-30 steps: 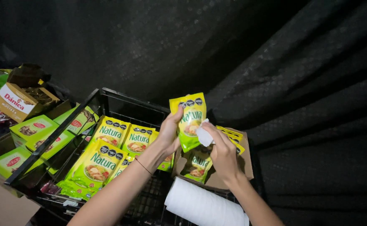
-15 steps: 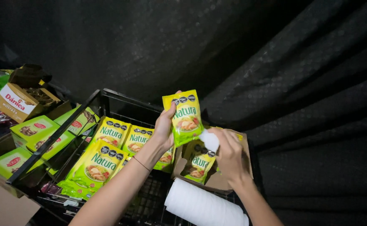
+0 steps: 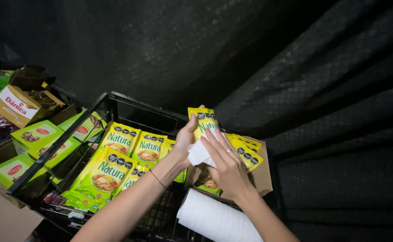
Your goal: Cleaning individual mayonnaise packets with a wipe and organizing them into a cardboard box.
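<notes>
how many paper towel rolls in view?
1. The paper towel roll lies at the bottom centre, below the cardboard box, under the right hand. Others may be hidden out of frame.
</notes>
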